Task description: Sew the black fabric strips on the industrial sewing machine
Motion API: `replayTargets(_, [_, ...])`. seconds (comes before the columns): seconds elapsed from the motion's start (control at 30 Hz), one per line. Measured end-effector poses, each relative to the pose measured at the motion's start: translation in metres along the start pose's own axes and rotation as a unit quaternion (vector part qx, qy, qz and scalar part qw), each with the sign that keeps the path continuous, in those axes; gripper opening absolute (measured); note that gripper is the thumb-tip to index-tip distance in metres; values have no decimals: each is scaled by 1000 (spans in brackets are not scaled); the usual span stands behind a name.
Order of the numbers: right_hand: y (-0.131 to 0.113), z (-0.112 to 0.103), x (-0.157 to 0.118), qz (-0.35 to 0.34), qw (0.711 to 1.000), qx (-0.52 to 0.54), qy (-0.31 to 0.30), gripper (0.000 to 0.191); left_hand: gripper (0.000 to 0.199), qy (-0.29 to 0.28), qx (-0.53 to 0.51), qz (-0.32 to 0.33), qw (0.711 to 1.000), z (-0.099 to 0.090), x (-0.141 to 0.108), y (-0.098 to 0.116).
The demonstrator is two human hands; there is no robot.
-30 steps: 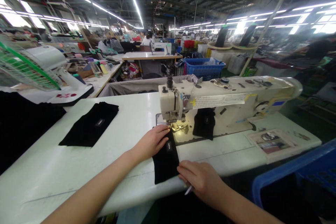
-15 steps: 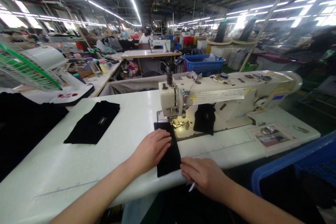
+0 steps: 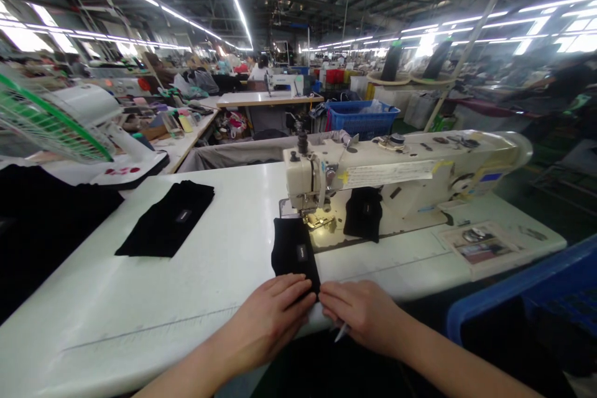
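A black fabric piece with a small dark label lies on the white table, its far end by the presser foot of the sewing machine. My left hand is closed on the near end of this piece, fingers together. At the piece's near right corner, the fingertips of my right hand press against the edge. Out of the curled right fingers sticks a slim pale pointed tool; the rest of it is hidden.
Another labelled black piece lies under the machine arm, and a similar one on the table's left. Black cloth covers the far left edge beside a fan. A blue basket stands at the lower right.
My left hand has slid back along the fabric to its near end beside my right hand, uncovering the label. The right hand stays almost in place.
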State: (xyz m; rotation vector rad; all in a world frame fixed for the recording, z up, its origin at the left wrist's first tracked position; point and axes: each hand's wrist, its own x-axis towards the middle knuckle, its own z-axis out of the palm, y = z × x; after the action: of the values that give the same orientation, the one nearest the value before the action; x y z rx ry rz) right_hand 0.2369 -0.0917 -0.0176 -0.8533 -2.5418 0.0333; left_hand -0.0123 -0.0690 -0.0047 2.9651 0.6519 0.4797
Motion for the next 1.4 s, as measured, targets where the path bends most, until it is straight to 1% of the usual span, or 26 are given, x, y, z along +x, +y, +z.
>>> replayTargets(0.23, [6, 3, 4, 10, 1000, 3, -20, 23, 33, -22, 24, -4, 999, -7, 6, -4])
replayTargets(0.43, [13, 3, 13, 19, 1000, -8, -24, 23, 30, -9, 20, -6, 1000, -10, 12, -14])
replayTargets(0.63, [21, 7, 20, 24, 999, -19, -24, 20, 32, -16, 21, -11, 1000, -8, 14, -25])
replayTargets(0.83, [31, 12, 24, 31, 999, -23, -29, 19, 31, -5, 12, -9, 1000, -5, 17, -37])
replayTargets(1.03, [37, 13, 31, 53, 997, -29, -43, 20, 32, -13, 13, -18, 1000, -5, 19, -47])
replayTargets(1.2, [42, 12, 38, 74, 995, -42, -59, 19, 32, -6, 21, -20, 1000, -4, 22, -55])
replayTargets(1.4, [50, 14, 44, 90, 992, -61, -63, 20, 32, 5, 17, -20, 1000, -6, 29, -64])
